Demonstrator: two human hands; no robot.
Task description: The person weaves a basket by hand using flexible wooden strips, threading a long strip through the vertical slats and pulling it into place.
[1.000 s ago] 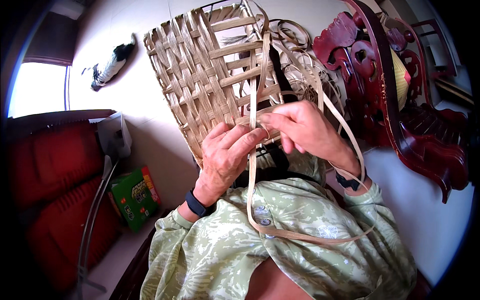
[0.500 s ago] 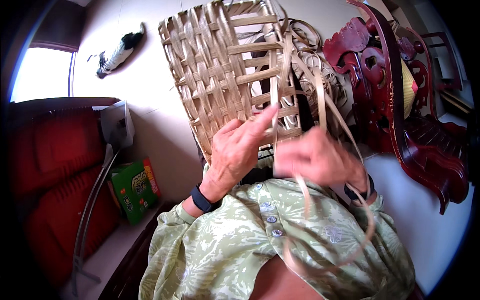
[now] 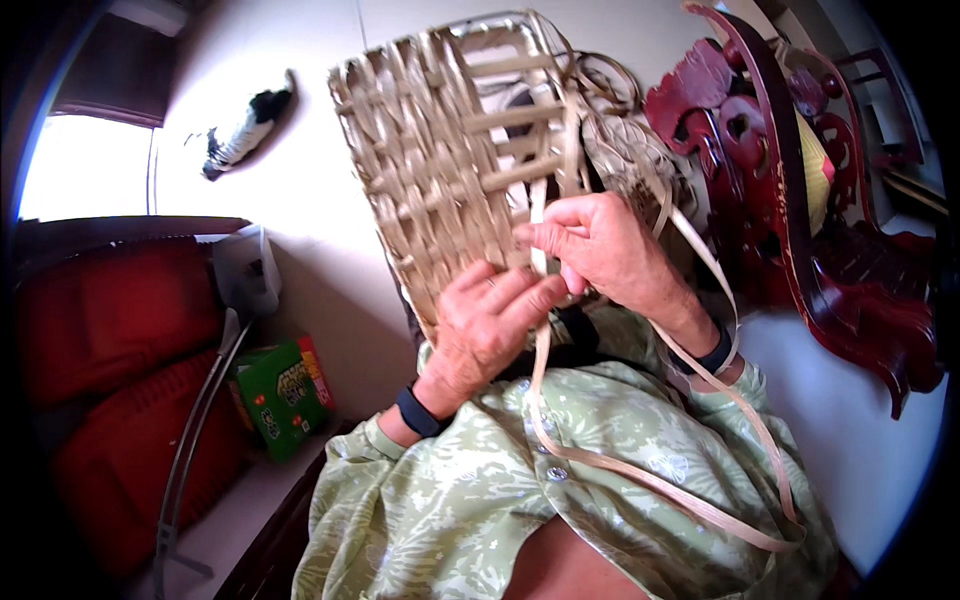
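A partly woven frame of pale, flat strips stands before my body, tightly plaited on its left, more open on its right. My right hand is pinched on a pale strip at the open part, thumb and index at the weave. Below and left of it, my left hand has its fingers curled onto the lower part of the weave, against that same strip. The strip hangs over my green patterned shirt in a long loop that rises past my right wrist. Tangled strips lie behind the frame's right side.
A carved dark-red wooden chair stands at the right. At the left are red cushioned seating, a curved metal stand and a green box. A black-and-white animal lies on the pale floor.
My right hand, blurred and lower half a second ago, has risen back to the weave. My left hand has shifted slightly down. The strip's loop over my shirt now hangs lower and wider.
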